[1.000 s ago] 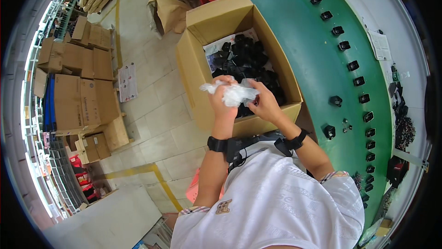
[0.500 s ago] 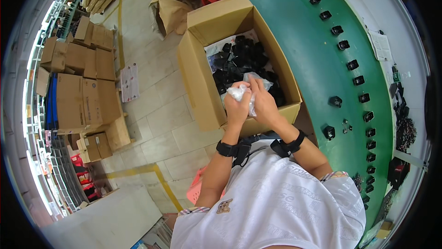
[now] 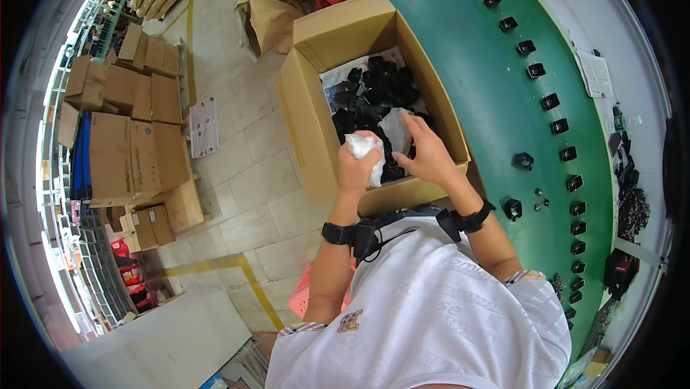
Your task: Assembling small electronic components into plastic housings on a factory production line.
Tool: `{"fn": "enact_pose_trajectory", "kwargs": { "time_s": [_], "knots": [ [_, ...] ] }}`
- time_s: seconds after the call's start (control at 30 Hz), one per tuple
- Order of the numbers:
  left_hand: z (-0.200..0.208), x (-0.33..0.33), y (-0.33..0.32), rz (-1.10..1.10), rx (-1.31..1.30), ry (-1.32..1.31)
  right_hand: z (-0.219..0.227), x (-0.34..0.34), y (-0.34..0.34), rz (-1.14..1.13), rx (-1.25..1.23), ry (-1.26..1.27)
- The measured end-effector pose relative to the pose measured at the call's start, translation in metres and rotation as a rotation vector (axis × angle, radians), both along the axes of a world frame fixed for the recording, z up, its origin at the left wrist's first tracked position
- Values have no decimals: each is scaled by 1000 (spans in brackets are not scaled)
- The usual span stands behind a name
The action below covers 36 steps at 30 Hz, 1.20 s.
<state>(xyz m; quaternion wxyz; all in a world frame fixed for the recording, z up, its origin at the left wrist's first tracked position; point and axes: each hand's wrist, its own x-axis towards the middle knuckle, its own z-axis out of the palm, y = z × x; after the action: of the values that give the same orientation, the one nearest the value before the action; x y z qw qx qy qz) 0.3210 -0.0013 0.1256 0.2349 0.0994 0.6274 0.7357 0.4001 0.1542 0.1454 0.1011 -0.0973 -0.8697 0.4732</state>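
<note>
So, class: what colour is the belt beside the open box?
Green belt, clearest in the head view.
</note>
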Motion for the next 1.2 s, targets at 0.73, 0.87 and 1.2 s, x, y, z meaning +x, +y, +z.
{"fn": "enact_pose_trajectory", "kwargs": {
  "time_s": [0.73, 0.87, 1.2],
  "knots": [
    [0, 6, 20, -69, -160, -76, -6, 10, -3, -133, -250, 112],
    [-17, 1, 4, -62, -216, -43, 2, 15, 2, -154, -285, 36],
    [11, 0, -4, 21, -247, -5, -6, 16, 7, -295, -30, 60]
  ]
}}
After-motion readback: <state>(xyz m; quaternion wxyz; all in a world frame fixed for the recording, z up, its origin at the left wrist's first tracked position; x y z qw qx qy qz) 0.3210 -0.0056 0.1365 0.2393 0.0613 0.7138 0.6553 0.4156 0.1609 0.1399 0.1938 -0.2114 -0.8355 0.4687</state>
